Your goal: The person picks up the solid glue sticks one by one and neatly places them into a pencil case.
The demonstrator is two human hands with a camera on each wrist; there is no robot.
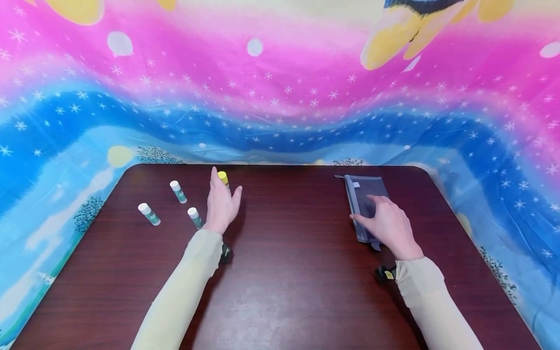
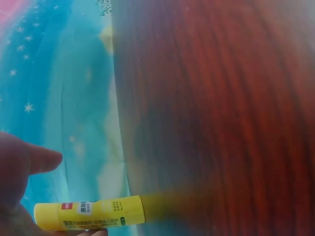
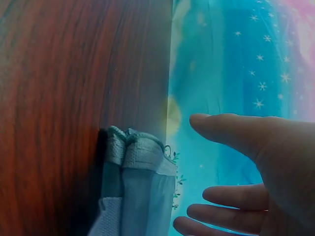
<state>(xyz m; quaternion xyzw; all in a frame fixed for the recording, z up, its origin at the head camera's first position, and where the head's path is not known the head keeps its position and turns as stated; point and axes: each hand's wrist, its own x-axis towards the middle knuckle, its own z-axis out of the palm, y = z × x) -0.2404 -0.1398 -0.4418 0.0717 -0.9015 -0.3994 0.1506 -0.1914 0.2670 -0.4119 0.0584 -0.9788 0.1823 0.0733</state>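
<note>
A yellow glue stick (image 1: 223,178) stands upright near the table's back edge, partly hidden by my left hand (image 1: 220,206). In the left wrist view, the fingers lie behind that glue stick (image 2: 91,213), while the thumb is raised clear of it. Whether the fingers touch it cannot be told. On the right lies a grey mesh zip pouch (image 1: 363,199). Over its near right part hovers my right hand (image 1: 391,226), thumb and fingers spread. The right wrist view shows a gap between that hand (image 3: 275,162) and the pouch's end (image 3: 142,162).
Three white-capped glue sticks with green labels stand to the left of my left hand: one at the back (image 1: 178,192), one far left (image 1: 149,214), and one close to the wrist (image 1: 195,218). A patterned cloth (image 1: 280,107) hangs behind the dark wooden table (image 1: 280,291).
</note>
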